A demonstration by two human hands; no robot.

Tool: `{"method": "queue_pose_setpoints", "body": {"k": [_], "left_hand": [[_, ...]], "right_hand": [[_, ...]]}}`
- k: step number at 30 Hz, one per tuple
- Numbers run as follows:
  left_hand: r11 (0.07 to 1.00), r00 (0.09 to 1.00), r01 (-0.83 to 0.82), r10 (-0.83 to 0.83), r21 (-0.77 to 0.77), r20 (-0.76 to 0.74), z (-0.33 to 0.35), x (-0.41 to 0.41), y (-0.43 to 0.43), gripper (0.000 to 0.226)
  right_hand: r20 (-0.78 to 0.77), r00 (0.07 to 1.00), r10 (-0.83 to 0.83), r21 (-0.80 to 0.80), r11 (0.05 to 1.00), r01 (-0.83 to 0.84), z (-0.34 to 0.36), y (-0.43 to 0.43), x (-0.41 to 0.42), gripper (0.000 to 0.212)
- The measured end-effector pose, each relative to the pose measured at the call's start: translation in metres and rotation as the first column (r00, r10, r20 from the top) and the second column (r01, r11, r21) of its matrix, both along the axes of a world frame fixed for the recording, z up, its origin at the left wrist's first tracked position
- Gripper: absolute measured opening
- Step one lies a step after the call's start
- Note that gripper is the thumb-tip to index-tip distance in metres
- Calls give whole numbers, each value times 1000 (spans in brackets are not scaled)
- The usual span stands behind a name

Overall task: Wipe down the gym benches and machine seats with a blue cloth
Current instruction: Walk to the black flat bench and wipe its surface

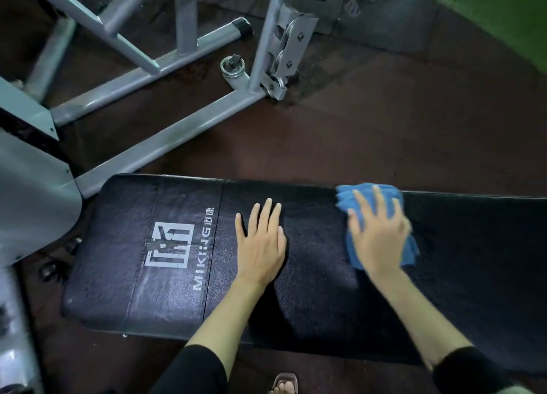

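A black padded gym bench with a white logo on its left end runs across the lower half of the view. My left hand lies flat on the pad near its middle, fingers straight and together. My right hand presses a folded blue cloth against the pad near the bench's far edge, fingers spread and straight; the hand is slightly blurred. The cloth sticks out above the fingertips and to the right of the palm.
Grey steel machine frame bars cross the dark brown rubber floor beyond the bench. A pulley bracket and a round metal fitting stand at the frame's upright. A grey machine housing sits at the left. My sandalled foot shows below.
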State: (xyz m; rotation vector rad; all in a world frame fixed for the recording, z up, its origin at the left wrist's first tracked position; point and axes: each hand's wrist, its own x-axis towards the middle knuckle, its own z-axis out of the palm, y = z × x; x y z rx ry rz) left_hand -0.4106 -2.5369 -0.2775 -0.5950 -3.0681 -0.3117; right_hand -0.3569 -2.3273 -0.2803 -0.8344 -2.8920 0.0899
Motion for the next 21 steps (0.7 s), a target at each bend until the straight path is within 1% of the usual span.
{"method": "queue_pose_setpoints", "body": {"k": [2, 4, 7, 8, 9, 11, 14, 16, 18, 21], "left_hand": [[1000, 1000, 8, -8, -2, 8, 0, 2, 3, 51], [1000, 1000, 10, -10, -9, 12, 0, 1, 3, 51], [1000, 1000, 15, -15, -14, 12, 1, 1, 3, 51], [1000, 1000, 15, -15, -15, 11, 1, 1, 3, 51], [1000, 1000, 15, -15, -15, 7, 1, 2, 4, 51], [1000, 1000, 15, -15, -14, -1, 1, 1, 4, 51], [1000, 1000, 14, -14, -6, -8, 1, 1, 4, 51], [1000, 1000, 13, -13, 2, -10, 2, 1, 4, 51], [1000, 1000, 16, -16, 3, -11, 2, 3, 4, 51], [1000, 999, 28, -27, 2, -21, 5, 7, 11, 51]], "right_hand": [[-35, 986, -160, -52, 986, 158, 3, 37, 17, 45], [-23, 963, -269, -156, 952, 262, 6, 50, 27, 44], [-75, 922, -381, -202, 911, 360, 8, 36, 17, 46], [-87, 913, -399, -216, 902, 373, 8, 27, 9, 46], [-94, 919, -384, -221, 908, 357, 8, 15, 0, 46], [-105, 957, -269, -202, 949, 244, 11, -15, -17, 44], [-55, 998, -19, -155, 988, 10, 12, -67, -26, 47], [-15, 987, 158, -97, 983, -158, 10, -78, -20, 47], [3, 956, 293, -40, 955, -293, 8, -62, -10, 46], [39, 928, 371, 18, 928, -372, 4, -31, 6, 46]]}}
